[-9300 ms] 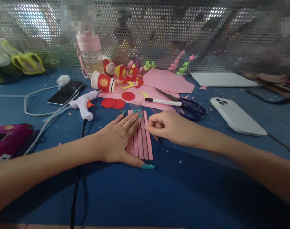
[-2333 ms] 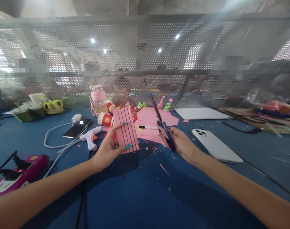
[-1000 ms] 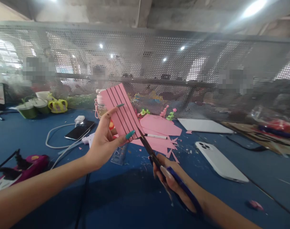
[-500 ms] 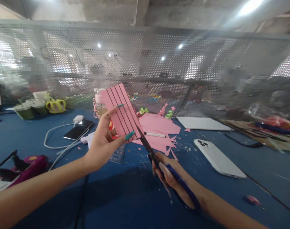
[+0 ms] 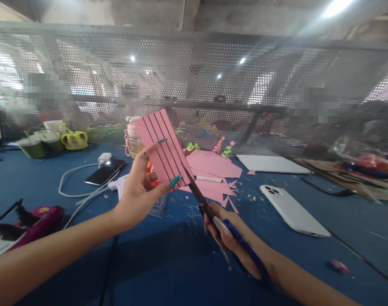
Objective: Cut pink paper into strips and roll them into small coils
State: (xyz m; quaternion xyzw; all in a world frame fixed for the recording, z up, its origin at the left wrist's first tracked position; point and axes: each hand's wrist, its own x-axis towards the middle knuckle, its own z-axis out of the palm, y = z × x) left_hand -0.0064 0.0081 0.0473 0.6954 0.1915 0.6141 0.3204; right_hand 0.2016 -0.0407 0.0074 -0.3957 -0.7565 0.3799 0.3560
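The card (image 5: 168,163) is held up above the table (image 5: 181,263), partly in front of the bottle (image 5: 134,138), with the pink sheets (image 5: 214,163) beyond its lower right. The left hand (image 5: 133,202) is closed on it, thumb near the lower end and a finger across the face, the others mostly hidden behind. The right hand (image 5: 235,220) is wrapped round the handles of the scissors (image 5: 198,196); the blades meet the card at its lower right, but how far apart they stand is hard to tell. The card looks light and thin, stiff enough to stay flat from a one-sided grip, though likely to bend or crease if squeezed, and not very slippery. The lower left part seems the best hold, flat between thumb and fingers, clear of the blades. Its long axis slants from upper left down to lower right, and the dark lines run along it. The ruled face is towards the camera, and the lower short end points towards the scissors side.
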